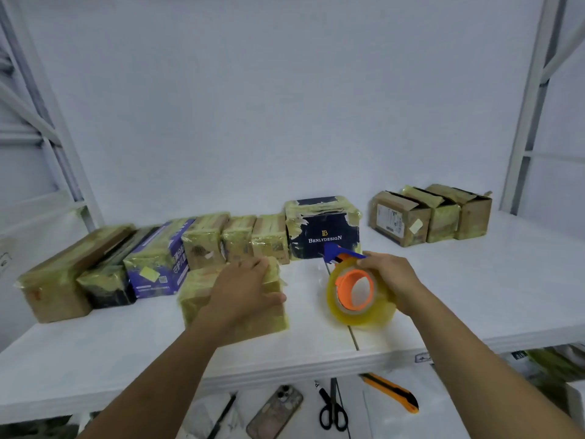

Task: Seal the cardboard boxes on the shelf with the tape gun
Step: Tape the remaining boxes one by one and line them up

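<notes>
The person stands before a white shelf [474, 296] and works on a small cardboard box [196, 293], which is wrapped in yellowish clear tape. This box stands at the front of the shelf, a little left of the middle and apart from the others. The left hand [247, 293] lies on its top with the palm down. The fingers are fairly straight and reach to the far edge, and the thumb points to the right, so the hand presses the box and does not clasp it.

The right hand [389, 280] grips the tape gun [357, 296] from the right side, with the fingers curled round it. The tape gun has an orange hub, a thick roll of clear tape and a blue cutter head, which points away from the person. It is near the right side of the small box, not touching it. Whether a strip of tape runs between them cannot be told.

Behind, a row of taped boxes [237, 239] stands along the back, with a purple box [158, 264] and a large brown box [63, 274] at its left end. A dark blue box [323, 229] closes the row at the right. Three brown boxes [430, 217] stand well apart at the far right, their tops still partly open.

On the lower level lie a phone [275, 410], scissors [332, 410] and an orange utility knife [392, 391].
</notes>
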